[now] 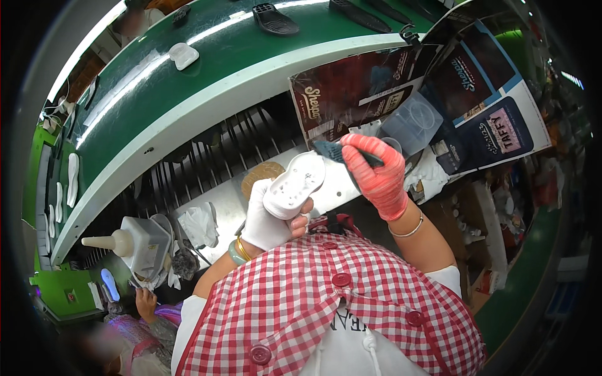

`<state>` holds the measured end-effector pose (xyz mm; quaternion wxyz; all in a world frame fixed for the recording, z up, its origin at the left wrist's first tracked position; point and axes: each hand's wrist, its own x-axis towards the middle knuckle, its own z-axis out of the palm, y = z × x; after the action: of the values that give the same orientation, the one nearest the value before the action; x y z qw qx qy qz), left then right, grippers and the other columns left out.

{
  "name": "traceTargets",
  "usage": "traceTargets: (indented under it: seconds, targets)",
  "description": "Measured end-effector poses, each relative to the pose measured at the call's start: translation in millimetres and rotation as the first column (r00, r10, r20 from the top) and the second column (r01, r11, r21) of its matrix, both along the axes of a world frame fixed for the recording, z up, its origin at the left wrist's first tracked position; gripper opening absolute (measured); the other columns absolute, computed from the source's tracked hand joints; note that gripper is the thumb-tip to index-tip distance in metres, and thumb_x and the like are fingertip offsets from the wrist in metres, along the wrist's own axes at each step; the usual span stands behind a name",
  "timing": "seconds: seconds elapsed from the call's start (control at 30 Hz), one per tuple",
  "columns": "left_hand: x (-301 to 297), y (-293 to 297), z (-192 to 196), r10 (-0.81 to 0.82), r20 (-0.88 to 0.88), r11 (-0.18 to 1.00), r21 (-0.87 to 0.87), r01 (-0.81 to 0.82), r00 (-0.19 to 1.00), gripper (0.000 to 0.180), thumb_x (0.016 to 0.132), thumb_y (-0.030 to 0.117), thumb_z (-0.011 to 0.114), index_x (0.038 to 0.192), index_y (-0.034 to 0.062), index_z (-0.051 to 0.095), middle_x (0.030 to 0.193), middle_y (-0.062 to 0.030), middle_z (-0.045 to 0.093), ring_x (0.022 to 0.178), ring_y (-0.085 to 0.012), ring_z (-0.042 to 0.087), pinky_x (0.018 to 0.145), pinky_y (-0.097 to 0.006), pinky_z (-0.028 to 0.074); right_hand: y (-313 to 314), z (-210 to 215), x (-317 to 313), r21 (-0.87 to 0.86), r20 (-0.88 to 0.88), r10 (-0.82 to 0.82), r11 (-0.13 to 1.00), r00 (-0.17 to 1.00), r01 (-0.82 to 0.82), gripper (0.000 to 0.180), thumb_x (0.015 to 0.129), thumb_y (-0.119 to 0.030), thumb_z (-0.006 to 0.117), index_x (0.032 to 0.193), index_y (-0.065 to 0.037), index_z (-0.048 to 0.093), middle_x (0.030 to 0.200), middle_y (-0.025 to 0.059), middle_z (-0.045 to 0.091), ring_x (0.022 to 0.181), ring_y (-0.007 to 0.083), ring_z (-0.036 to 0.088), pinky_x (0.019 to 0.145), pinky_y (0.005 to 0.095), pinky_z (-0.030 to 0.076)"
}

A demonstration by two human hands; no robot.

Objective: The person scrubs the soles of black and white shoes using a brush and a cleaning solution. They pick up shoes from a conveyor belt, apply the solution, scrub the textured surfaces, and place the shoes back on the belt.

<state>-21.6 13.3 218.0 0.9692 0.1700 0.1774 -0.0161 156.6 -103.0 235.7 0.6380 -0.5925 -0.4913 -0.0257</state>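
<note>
My left hand (266, 219), in a white glove with bare fingertips showing, is closed around a white shoe sole (293, 183). The sole's inner side faces up, with small marks or holes in it. Pinched in my right hand (379, 178), which wears a red-pink glove, is a dark-bristled brush (342, 153). The bristles come close to the far right edge of the sole; whether they touch it I cannot tell. Beneath the sole, a brown round pad (263, 175) lies on the white work surface.
Beyond a slatted rack (232, 141), a green conveyor belt (207, 53) carries black soles (274, 20) and white ones. Printed cardboard (351, 88) and a clear plastic tub (411, 122) stand at right. A squeeze bottle (135, 243) and another person's hand (146, 304) are at left.
</note>
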Motion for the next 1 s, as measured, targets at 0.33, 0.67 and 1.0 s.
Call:
traceTargets:
  seconds: [0.33, 0.67, 1.0]
  targets:
    - [1, -7, -16, 0.103, 0.0, 0.984, 0.149, -0.102, 0.995, 0.056, 0.085, 0.054, 0.035, 0.11, 0.0063, 0.052, 0.08, -0.0104, 0.057, 0.052, -0.0187, 0.046, 0.046, -0.031, 0.039, -1, -10, -12, -0.021, 0.038, -0.082, 0.996, 0.996, 0.083, 0.013, 0.077, 0.003, 0.066, 0.089, 0.005, 0.063, 0.081, 0.0141, 0.066, 0.069, 0.0179, 0.064, 0.062, 0.0256, 0.05]
    - [4, -13, -41, 0.222, 0.264, 0.87, 0.38, -0.313, 0.939, 0.051, 0.088, 0.04, 0.043, 0.127, 0.0072, 0.037, 0.102, -0.0103, 0.057, 0.076, -0.0199, 0.06, 0.059, -0.03, 0.05, 7, -28, -24, -0.008, 0.101, -0.127, 0.992, 0.987, 0.128, 0.015, 0.078, 0.002, 0.064, 0.093, 0.002, 0.062, 0.079, 0.0147, 0.066, 0.066, 0.02, 0.065, 0.06, 0.027, 0.05]
    - [13, -21, -55, 0.338, 0.354, 0.673, 0.556, -0.487, 0.872, 0.087, 0.085, 0.043, 0.053, 0.146, 0.0038, 0.006, 0.146, -0.0118, 0.023, 0.133, -0.023, 0.029, 0.108, -0.034, 0.025, 17, -43, -27, -0.129, -0.075, -0.124, 0.985, 0.989, 0.113, 0.013, 0.081, 0.002, 0.063, 0.094, 0.003, 0.063, 0.081, 0.012, 0.067, 0.066, 0.0155, 0.063, 0.061, 0.026, 0.05]
